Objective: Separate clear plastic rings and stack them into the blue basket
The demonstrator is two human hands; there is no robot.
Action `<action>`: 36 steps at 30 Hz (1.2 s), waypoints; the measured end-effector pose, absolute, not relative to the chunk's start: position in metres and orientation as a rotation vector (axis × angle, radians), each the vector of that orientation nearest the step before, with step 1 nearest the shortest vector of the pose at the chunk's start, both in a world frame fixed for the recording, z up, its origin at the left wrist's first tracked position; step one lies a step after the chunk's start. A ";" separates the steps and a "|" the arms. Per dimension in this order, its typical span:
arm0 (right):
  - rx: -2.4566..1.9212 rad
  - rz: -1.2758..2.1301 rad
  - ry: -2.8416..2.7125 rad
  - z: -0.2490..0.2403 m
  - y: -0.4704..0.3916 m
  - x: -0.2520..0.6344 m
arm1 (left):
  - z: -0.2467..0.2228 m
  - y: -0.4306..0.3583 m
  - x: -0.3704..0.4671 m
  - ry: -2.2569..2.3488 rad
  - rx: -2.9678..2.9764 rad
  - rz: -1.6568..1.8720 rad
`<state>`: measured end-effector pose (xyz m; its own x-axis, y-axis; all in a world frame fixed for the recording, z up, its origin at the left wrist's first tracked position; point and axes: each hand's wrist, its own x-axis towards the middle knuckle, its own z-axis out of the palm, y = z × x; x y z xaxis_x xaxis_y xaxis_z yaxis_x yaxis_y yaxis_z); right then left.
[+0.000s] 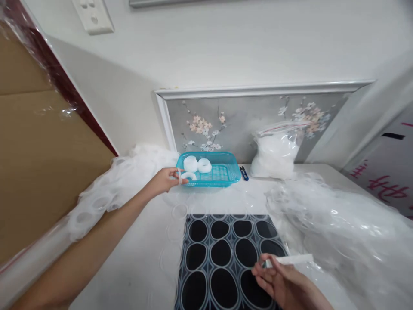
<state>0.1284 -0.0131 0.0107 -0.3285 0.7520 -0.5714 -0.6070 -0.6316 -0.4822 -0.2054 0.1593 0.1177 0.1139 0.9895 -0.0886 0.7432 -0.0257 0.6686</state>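
Observation:
My left hand is at the front left corner of a turquoise plastic basket, with a thin translucent white ring pinched between thumb and fingers. Stacks of similar white rings sit inside the basket. Lower right, my right hand is closed around a slim white tool; its working end is mostly hidden by the fingers. Beneath that hand lies a black board, overlaid by a clear sheet with rows of round outlines that extends past the board's left edge.
Small blue thread snips lie right of the basket, beside a zip bag full of white material. Clear sheets are heaped on the right. Ring-holed sheets pile up on the left against a cardboard box. A wall stands behind.

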 end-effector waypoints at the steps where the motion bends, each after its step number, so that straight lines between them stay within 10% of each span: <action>1: -1.013 2.034 -0.217 0.008 -0.013 0.128 | 0.115 0.174 -0.208 1.720 1.868 0.501; 36: -1.026 1.971 -0.211 0.001 -0.008 0.137 | 0.083 0.249 -0.193 2.031 2.135 -0.112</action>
<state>0.1366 -0.0082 0.0014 -0.2733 0.7667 -0.5810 -0.6266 -0.6002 -0.4972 -0.1931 0.2488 0.0826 0.0571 0.9808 -0.1866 0.9953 -0.0413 0.0871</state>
